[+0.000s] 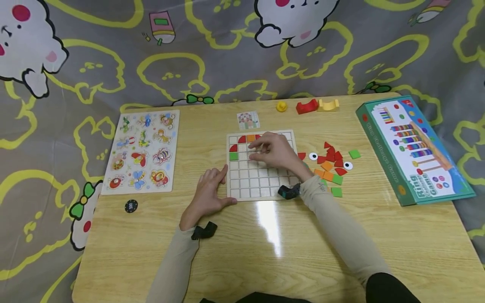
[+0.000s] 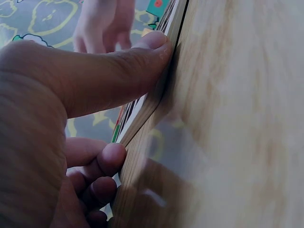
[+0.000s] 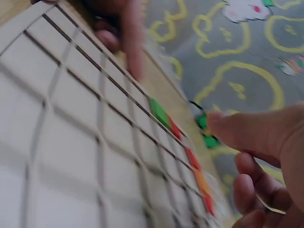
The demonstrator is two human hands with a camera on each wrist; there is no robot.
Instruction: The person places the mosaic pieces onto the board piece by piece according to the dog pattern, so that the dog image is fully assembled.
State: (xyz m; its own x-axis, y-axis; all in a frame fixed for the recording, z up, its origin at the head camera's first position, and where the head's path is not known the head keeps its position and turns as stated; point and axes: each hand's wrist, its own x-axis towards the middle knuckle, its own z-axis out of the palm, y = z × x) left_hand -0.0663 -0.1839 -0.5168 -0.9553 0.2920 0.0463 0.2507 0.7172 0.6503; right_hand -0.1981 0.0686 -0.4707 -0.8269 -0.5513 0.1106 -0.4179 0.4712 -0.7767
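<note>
A white grid board (image 1: 248, 185) lies mid-table, with red quarter-round pieces (image 1: 233, 148), an orange square (image 1: 251, 138) and a green square (image 1: 233, 156) in its upper-left cells. My left hand (image 1: 207, 191) rests at its lower-left corner, thumb on the front edge and forefinger by the left edge. In the left wrist view the thumb (image 2: 118, 71) touches the board's rim. Over the board's upper part hovers my right hand (image 1: 275, 149), thumb and forefinger apart. No piece shows between them in the right wrist view, where the other fingers (image 3: 247, 185) are loosely bent.
Loose red, orange and green pieces (image 1: 327, 166) and white eye discs (image 1: 313, 156) lie right of the board. A picture card (image 1: 248, 120) and red and yellow blocks (image 1: 307, 106) sit behind it. An insect puzzle (image 1: 140, 151), black disc (image 1: 131, 206) and game box (image 1: 417, 151) flank it.
</note>
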